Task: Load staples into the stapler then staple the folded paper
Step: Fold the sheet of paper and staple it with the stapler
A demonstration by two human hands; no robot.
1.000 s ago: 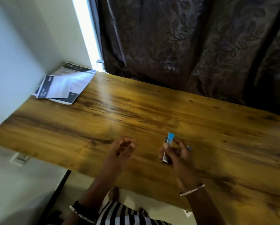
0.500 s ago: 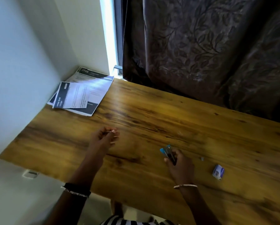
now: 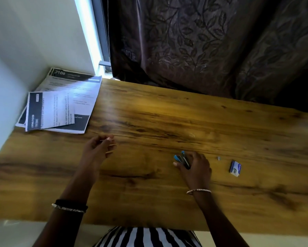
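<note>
A small blue and black stapler (image 3: 181,158) is gripped in my right hand (image 3: 194,166), low over the wooden table (image 3: 149,184) near its middle. My left hand (image 3: 97,148) hovers above the table further left, fingers loosely curled; something thin may be pinched at the fingertips, too blurred to tell. The folded paper (image 3: 49,111) lies on top of a printed sheet (image 3: 74,90) in the far left corner by the wall, well beyond my left hand. A small blue staple box (image 3: 235,168) lies on the table to the right of my right hand.
A tiny grey bit (image 3: 218,158) lies between my right hand and the staple box. A dark patterned curtain (image 3: 203,41) hangs behind the table's far edge. A white wall (image 3: 15,50) bounds the left side.
The view has shifted, bringing the papers closer and the staple box into sight. My right hand lowered the stapler toward the table. My left hand moved left and away from me.
</note>
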